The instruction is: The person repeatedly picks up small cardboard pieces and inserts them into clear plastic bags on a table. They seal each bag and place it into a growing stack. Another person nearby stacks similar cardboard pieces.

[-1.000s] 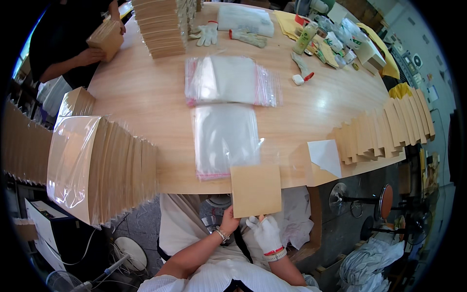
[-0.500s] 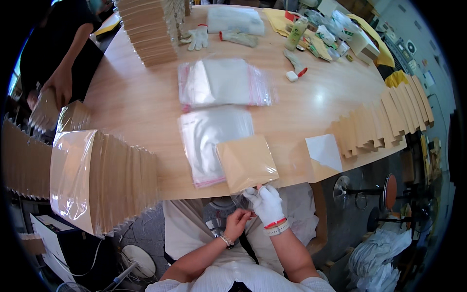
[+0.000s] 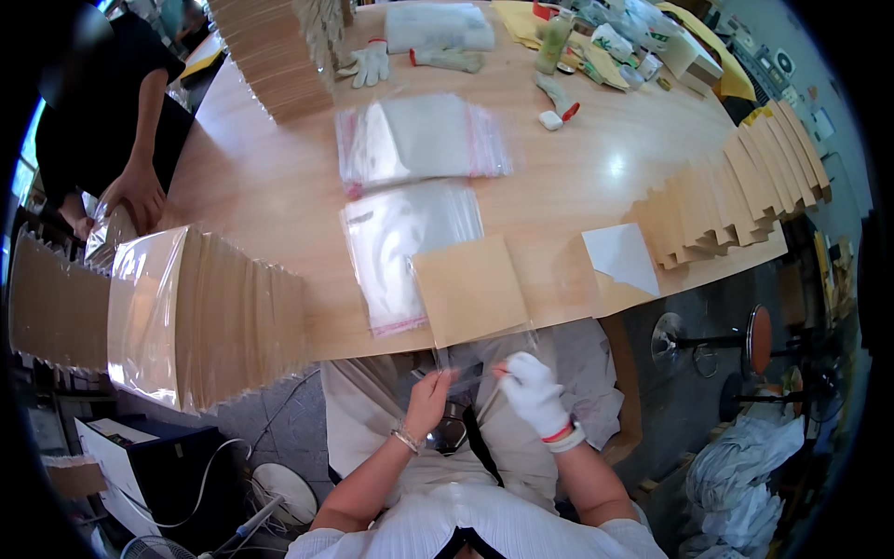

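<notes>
Head view looks down on a curved wooden bench [image 3: 279,196] with the person's two hands just below its near edge. The bare left hand [image 3: 428,399] and the white-gloved right hand [image 3: 533,391] each pinch the open end of a clear plastic bag [image 3: 470,359], left grip clamped on its left edge, right grip clamped on its right edge. Inside the bag sits a square tan board [image 3: 470,291], lying flat on the bench edge and tilted slightly, with the bag's mouth hanging off toward the person's lap.

Just left of the board, and partly under it, lies a stack of empty clear bags [image 3: 400,252] with a red strip along its near end. Beyond that lies a second stack of clear bags [image 3: 419,140]. A row of bagged boards [image 3: 200,317] stands on edge at the left, and a row of bare boards [image 3: 736,191] fans along the right edge, with a white sheet [image 3: 622,256] beside it. Another person's hand [image 3: 135,191] rests at the far left, and a pair of work gloves [image 3: 372,63] lies at the far side.
</notes>
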Demonstrator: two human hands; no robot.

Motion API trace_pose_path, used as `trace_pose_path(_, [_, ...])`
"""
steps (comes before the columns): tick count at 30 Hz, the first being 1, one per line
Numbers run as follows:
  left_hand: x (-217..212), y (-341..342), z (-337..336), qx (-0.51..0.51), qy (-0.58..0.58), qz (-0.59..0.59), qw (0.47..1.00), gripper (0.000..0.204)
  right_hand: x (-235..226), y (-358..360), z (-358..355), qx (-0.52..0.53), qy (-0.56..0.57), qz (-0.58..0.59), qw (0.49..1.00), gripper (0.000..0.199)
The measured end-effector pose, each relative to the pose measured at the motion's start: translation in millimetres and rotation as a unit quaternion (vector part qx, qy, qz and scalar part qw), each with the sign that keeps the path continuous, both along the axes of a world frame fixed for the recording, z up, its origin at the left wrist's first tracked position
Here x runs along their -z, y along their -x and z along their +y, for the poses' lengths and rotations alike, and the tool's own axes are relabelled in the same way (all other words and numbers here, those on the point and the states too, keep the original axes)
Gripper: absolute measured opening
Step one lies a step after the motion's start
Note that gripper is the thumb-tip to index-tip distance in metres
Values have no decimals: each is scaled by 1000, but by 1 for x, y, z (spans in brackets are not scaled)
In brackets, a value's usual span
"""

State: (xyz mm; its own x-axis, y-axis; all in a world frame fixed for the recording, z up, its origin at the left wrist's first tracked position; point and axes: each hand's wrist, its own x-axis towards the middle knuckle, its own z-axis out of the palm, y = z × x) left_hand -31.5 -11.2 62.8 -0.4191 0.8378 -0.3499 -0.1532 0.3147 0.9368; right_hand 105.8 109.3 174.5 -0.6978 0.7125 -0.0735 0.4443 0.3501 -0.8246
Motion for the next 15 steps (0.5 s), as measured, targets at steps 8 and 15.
trace_pose_path(8, [17, -16, -8, -194, 15, -304, 933, 34, 58, 46, -30, -167, -226, -21, 960, 12])
trace_pose_path(15, [-30, 8, -2, -74, 9, -164, 984, 42, 75, -98, 38, -34, -284, 31, 958, 13])
